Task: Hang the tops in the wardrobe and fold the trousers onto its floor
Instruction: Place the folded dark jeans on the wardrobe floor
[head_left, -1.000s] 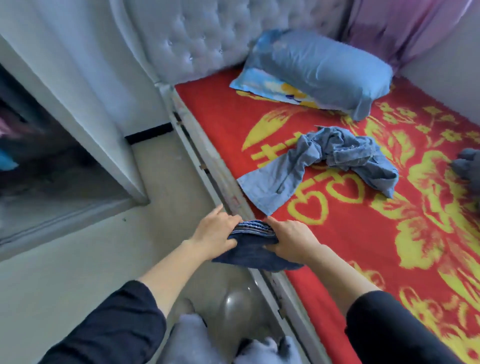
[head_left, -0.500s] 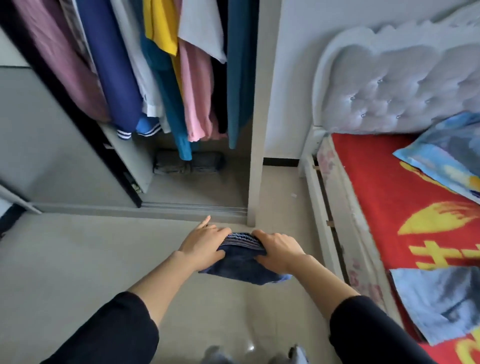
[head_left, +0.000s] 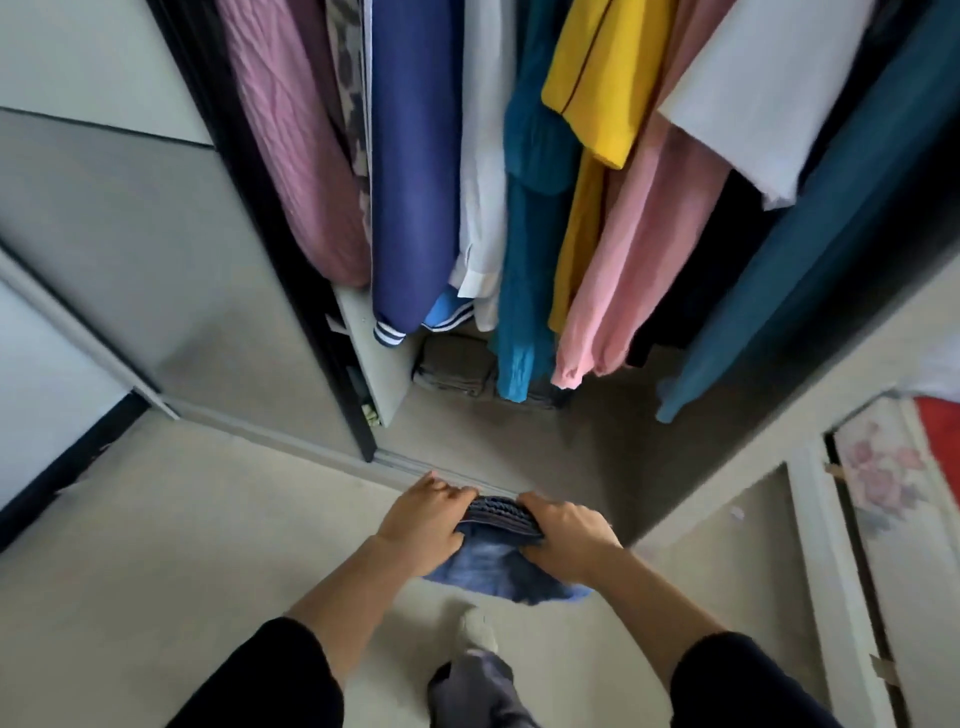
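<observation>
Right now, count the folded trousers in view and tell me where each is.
2. Folded jeans held between the left hand and right hand; a dark folded pair on the wardrobe floor, under hanging tops that may hide more.

Wardrobe floor (head_left: 597, 421) — folded grey trousers (head_left: 452, 371)

Both arms reach out front, forearms bare, dark sleeves ending near the elbows. Left hand (head_left: 423, 525) and right hand (head_left: 569, 540) are level, knuckles up, close together, each gripping one end of folded jeans (head_left: 493, 569). Fingers (head_left: 448, 489) curl over the top edge; thumbs out of sight. One socked foot (head_left: 478, 631) is forward below.
</observation>
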